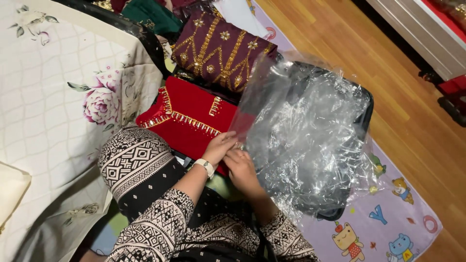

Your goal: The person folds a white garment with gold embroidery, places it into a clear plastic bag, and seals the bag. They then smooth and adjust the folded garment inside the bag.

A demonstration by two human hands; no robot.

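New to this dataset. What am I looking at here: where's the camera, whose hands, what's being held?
There is no machine here. One camera sits on a person's head and looks down at their own two bare hands, so you see patterned black and white sleeves coming up from the bottom edge. The left hand, with a white wristband, and the right hand meet at the edge of a clear plastic bag, which they seem to be gripping. The bag covers something dark that I cannot make out. Beside the hands lies a folded red garment with gold trim, and above it a maroon garment with gold embroidery. Underneath is a children's play mat with cartoon animals, on a wooden floor. A floral bedcover fills the left.
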